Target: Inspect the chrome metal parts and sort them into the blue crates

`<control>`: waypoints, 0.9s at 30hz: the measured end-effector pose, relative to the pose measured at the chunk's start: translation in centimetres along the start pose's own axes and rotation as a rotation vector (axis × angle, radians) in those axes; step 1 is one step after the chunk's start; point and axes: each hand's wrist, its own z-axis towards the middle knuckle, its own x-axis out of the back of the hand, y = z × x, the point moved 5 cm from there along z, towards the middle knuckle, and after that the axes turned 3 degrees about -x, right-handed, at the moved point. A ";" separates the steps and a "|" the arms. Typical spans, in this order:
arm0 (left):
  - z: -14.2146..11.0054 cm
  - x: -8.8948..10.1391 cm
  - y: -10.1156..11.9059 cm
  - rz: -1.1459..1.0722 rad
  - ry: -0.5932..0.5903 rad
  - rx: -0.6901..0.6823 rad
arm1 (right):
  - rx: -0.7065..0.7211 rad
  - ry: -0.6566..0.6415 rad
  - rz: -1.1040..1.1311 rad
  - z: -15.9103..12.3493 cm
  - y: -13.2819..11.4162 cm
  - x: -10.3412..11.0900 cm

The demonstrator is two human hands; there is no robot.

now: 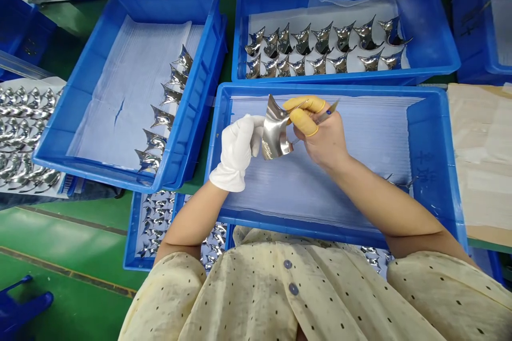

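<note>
My left hand [237,150], in a white glove, grips a shiny curved metal part [275,130] by its left edge, holding it above the near blue bin [428,170]. My right hand [320,130] wears yellow finger cots on thumb and forefinger. It pinches a thin metal tool [328,113] whose tip meets the part's upper right side. The bin beneath is lined with white foam sheet, and one or two parts lie at its right side behind my right forearm.
A blue bin at the left [120,0] holds a row of the same chrome parts along its right side. Another bin behind [436,37] holds two rows of them. More parts lie on trays at far left [24,133] and below [154,221]. Cardboard [480,154] sits at right.
</note>
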 end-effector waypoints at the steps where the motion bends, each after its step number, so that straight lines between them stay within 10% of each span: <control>1: 0.0 -0.1 0.0 -0.024 -0.008 0.019 | -0.045 -0.006 0.029 0.3 0.2 0.0; 27: 0.8 -0.7 -1.8 -0.136 -0.148 0.252 | 0.030 -0.037 -0.162 0.0 1.6 0.6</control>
